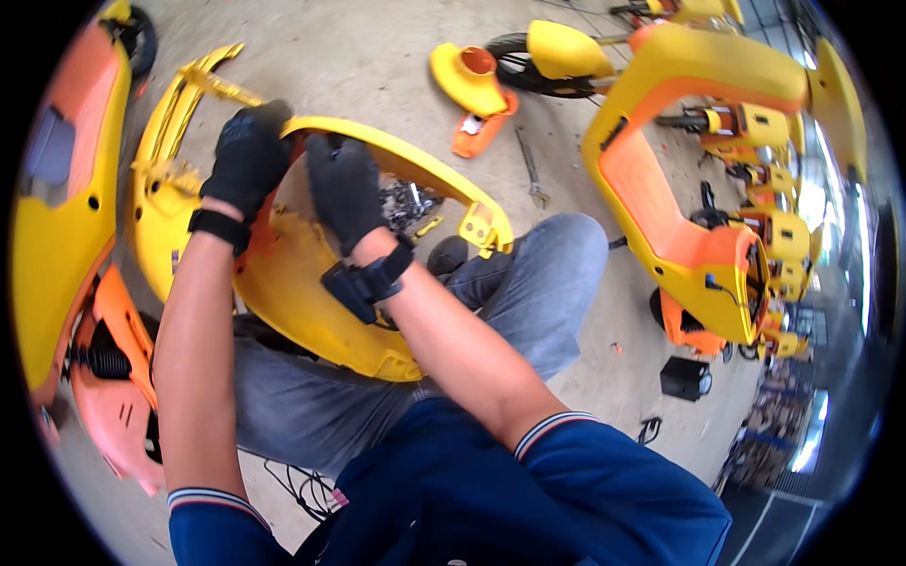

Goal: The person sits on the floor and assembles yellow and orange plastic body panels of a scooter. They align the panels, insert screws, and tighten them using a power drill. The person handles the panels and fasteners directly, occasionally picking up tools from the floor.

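Observation:
A curved yellow scooter body panel rests across my lap, its hollow inside turned up. My left hand, in a black glove, is closed on the far left end of this panel. Beside it, my right hand, also gloved, reaches inside the far rim with its fingers bent and pressed together. What its fingertips hold, if anything, is hidden. Through the panel's opening a heap of small metal fasteners shows on the floor, with a small yellow piece next to it.
Another yellow panel lies left of my left hand, beside a yellow-orange scooter body. A wrench and a yellow cowl piece lie ahead. At right stands a scooter frame; a black box sits below it.

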Demonstrator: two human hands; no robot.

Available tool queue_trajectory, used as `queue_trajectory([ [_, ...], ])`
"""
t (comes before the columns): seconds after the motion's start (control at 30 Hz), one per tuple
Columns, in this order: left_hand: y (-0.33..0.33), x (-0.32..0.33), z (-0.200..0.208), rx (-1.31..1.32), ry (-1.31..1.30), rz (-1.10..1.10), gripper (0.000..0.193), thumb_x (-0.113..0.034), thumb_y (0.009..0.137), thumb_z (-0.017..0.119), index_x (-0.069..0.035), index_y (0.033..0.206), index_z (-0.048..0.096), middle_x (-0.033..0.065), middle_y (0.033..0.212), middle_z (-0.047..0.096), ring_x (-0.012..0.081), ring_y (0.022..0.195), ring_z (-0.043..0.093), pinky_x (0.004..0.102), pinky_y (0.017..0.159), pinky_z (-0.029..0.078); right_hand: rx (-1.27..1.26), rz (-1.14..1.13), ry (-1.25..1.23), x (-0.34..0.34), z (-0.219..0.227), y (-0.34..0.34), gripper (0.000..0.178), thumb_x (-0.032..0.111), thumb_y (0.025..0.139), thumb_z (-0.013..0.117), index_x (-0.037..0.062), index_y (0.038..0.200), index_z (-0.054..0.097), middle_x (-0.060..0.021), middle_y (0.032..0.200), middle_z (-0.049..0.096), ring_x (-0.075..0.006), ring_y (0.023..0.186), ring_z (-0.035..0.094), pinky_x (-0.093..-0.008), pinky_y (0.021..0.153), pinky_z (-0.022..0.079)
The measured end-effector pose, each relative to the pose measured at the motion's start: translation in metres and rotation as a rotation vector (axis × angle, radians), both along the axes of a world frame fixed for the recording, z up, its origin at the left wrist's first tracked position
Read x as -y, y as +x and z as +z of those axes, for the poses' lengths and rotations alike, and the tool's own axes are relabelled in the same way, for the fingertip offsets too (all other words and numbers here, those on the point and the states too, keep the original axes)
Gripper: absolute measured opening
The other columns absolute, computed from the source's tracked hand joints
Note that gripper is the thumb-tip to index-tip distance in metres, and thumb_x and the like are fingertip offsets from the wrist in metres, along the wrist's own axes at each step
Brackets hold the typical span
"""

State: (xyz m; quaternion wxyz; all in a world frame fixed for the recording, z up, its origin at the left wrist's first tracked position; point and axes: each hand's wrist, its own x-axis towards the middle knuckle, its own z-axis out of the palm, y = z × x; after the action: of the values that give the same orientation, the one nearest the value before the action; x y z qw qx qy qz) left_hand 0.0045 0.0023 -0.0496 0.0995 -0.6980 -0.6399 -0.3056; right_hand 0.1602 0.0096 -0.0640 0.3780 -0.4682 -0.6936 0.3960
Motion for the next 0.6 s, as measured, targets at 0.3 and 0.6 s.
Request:
queue_trajectory([
  [0.3, 0.002, 0.001, 0.015, 0.033, -0.221, 0.029, 0.016, -0.013, 0.078, 0.067, -0.005, 0.092, 0.065, 0.0178, 0.085, 0.066, 0.0361, 0.083, 0.063, 0.0432, 0.073, 0.050, -0.310, -0.168, -0.101, 0.014, 0.012, -0.011, 0.024, 0.019, 0.087, 0.057, -0.0044, 0.091, 0.058, -0.0177, 0.079, 0.065, -0.0327, 0.075, 0.064, -0.0412, 0.069, 0.048],
  [0.6, 0.003, 0.003, 0.017, 0.060, -0.246, 0.016, 0.016, -0.014, 0.080, 0.066, -0.004, 0.093, 0.065, 0.0182, 0.087, 0.066, 0.0362, 0.084, 0.063, 0.0428, 0.073, 0.051, -0.211, -0.049, -0.316, 0.006, 0.023, -0.001, 0.030, 0.024, 0.088, 0.054, -0.0034, 0.100, 0.058, -0.0260, 0.096, 0.064, -0.0413, 0.092, 0.060, -0.0461, 0.080, 0.047],
])
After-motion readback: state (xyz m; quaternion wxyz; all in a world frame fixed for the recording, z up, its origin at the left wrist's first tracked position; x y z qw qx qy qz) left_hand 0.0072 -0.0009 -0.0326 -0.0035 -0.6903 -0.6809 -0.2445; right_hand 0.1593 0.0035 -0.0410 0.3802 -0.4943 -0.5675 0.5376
